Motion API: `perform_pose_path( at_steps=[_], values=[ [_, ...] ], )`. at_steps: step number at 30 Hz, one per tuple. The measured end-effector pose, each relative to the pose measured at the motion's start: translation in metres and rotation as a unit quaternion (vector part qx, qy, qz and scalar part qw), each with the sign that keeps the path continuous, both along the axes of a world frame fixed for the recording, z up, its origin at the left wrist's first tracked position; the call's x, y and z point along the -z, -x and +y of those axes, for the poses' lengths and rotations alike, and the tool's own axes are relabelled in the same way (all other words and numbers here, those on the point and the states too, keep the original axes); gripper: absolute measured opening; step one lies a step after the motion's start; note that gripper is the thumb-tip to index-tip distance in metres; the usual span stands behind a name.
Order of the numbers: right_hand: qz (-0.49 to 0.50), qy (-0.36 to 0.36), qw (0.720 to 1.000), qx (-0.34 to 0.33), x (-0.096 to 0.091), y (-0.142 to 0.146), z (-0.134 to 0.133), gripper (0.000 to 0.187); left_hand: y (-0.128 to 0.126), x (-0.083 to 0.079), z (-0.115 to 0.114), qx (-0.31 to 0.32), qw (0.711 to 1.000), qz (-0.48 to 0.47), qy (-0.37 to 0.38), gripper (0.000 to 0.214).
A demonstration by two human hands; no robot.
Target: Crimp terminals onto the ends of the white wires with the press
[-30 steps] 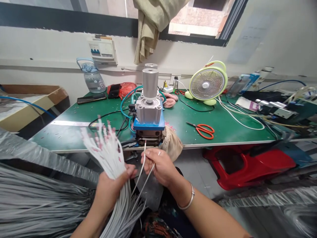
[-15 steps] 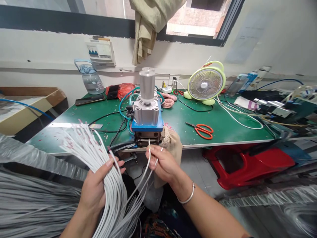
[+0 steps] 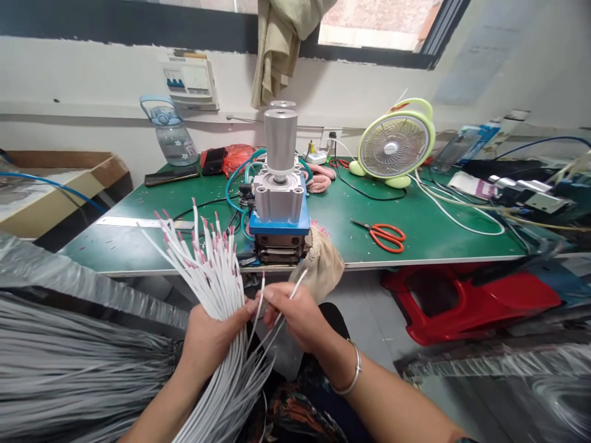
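My left hand (image 3: 212,335) is closed round a thick bundle of white cables (image 3: 207,271) whose stripped, reddish tips fan upward. My right hand (image 3: 295,317), with a silver bangle on the wrist, pinches two single white cables (image 3: 259,301) just beside the bundle, their tips pointing up. Both hands are in front of the table edge, just below a small pneumatic press (image 3: 281,203) with a blue plate and a silver cylinder on top. A beige cloth bag (image 3: 323,264) hangs at the press's right side.
On the green table (image 3: 415,240) lie orange scissors (image 3: 383,235), a small green fan (image 3: 396,147), a water jug (image 3: 172,132), a phone (image 3: 166,177) and cables. More grey cable bundles (image 3: 69,357) lie at my left. A red stool (image 3: 471,301) stands under the table.
My right hand has drawn the single cables back from the press mouth toward the bundle. My left hand has raised the bundle upright again and moved it close to my right hand.
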State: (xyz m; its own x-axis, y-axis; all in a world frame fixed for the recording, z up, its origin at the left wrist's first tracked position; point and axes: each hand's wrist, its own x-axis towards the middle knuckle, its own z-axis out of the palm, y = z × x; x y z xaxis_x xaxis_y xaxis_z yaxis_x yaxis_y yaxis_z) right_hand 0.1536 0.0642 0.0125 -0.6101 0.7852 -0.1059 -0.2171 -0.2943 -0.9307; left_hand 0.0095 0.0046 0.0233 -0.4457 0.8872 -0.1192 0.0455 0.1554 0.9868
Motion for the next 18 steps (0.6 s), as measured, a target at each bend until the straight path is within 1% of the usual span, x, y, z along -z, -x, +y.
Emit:
perform_pose_path(
  at_steps=[2, 4, 5, 7, 10, 13, 16, 18],
  values=[
    [0.034, 0.04, 0.998, 0.044, -0.004, 0.003, 0.002, 0.032, 0.004, -0.005, 0.001, -0.038, 0.997, -0.052, -0.03, 0.023],
    [0.076, 0.08, 0.991, 0.075, -0.01, 0.004, 0.005, 0.03, 0.007, -0.013, 0.004, -0.084, 0.984, -0.135, -0.079, 0.023],
    [0.095, 0.092, 0.988, 0.081, -0.013, 0.005, 0.007, 0.028, 0.009, -0.018, 0.006, -0.106, 0.974, -0.169, -0.103, 0.023],
    [0.122, 0.115, 0.982, 0.088, -0.019, 0.006, 0.01, 0.023, 0.011, -0.029, 0.01, -0.137, 0.959, -0.208, -0.137, 0.022],
    [0.151, 0.152, 0.971, 0.104, -0.024, 0.008, 0.015, 0.017, 0.011, -0.044, 0.016, -0.163, 0.947, -0.222, -0.168, 0.021],
    [0.183, 0.185, 0.957, 0.13, -0.026, 0.01, 0.019, 0.015, 0.009, -0.056, 0.02, -0.173, 0.939, -0.222, -0.198, 0.022],
    [0.211, 0.203, 0.945, 0.147, -0.028, 0.013, 0.021, 0.013, 0.007, -0.064, 0.024, -0.18, 0.935, -0.218, -0.214, 0.022],
    [0.224, 0.205, 0.941, 0.149, -0.028, 0.014, 0.023, 0.012, 0.007, -0.067, 0.025, -0.178, 0.935, -0.213, -0.22, 0.022]
  ],
)
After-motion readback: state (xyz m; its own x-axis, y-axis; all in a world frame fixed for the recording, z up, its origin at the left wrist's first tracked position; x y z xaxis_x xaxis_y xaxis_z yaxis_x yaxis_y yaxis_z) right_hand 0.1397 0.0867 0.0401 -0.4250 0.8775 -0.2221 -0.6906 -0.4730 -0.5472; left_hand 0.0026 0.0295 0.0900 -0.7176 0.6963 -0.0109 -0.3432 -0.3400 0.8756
